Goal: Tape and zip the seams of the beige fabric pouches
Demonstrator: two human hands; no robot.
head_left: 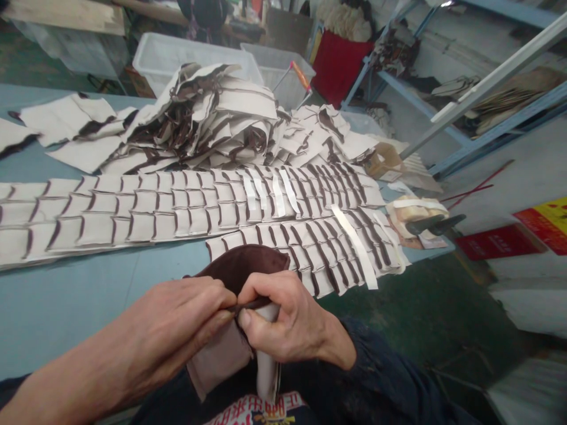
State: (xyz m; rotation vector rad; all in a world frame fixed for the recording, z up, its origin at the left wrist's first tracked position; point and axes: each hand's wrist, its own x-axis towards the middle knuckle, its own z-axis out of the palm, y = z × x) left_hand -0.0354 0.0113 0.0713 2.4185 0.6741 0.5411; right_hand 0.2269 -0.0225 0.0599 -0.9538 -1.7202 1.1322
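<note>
Close to my body, both hands hold one brown and off-white fabric piece. My left hand pinches its dark brown edge from the left. From the right, my right hand grips the same edge, thumb and curled forefinger closed on it. The two hands nearly touch. A brown flap of the piece stands up beyond my fingers, and its pale part hangs below them. Just past it lie overlapping rows of similar pale pieces with dark edges. Pale strips lie across some rows.
A tall heap of pale and brown pieces covers the back of the blue table. Behind it stand translucent tubs. A small cardboard box and dark-handled scissors are at the right end. Blue shelving rises beyond.
</note>
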